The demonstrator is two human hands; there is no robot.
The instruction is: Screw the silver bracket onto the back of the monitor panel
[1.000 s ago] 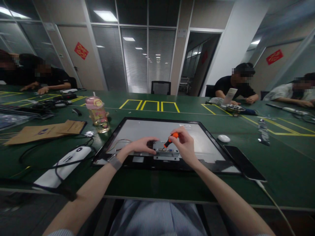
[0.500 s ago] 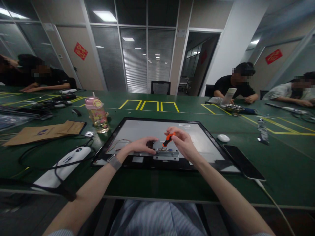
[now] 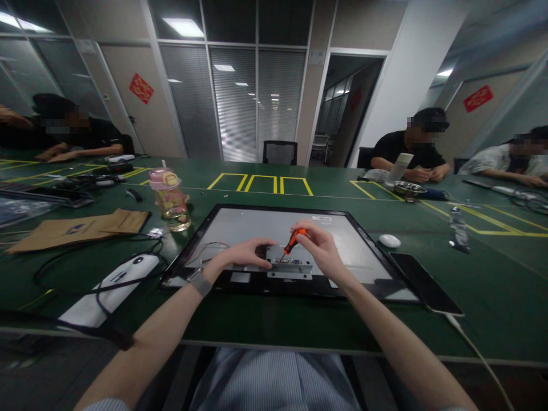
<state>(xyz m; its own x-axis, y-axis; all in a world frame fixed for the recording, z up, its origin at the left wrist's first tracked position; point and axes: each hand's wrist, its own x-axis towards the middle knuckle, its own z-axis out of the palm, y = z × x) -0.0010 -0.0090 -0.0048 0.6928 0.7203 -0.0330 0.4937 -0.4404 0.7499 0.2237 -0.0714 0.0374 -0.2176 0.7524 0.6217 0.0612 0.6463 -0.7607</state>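
A flat display panel with a black frame lies back side up on the table. On its near edge sits a silver metal bracket with connectors, one of them blue. My left hand grips the bracket's left end, thumb on the near side and fingers curved at the far side. In my right hand is a black and orange screwdriver, pinched by its handle and tilted. Its shaft slopes down to the bracket's left part, close to my left thumb. Whatever lies under the tip is too small to make out.
A pink-lidded bottle, a paper bag and a white device with black cables are on the left. To the right lie a white oval case and a phone with its cable. Other people sit across the table.
The screwdriver handle has turned slightly in my right fingers, while its tip stays at the same part of the bracket. My left hand keeps its place.
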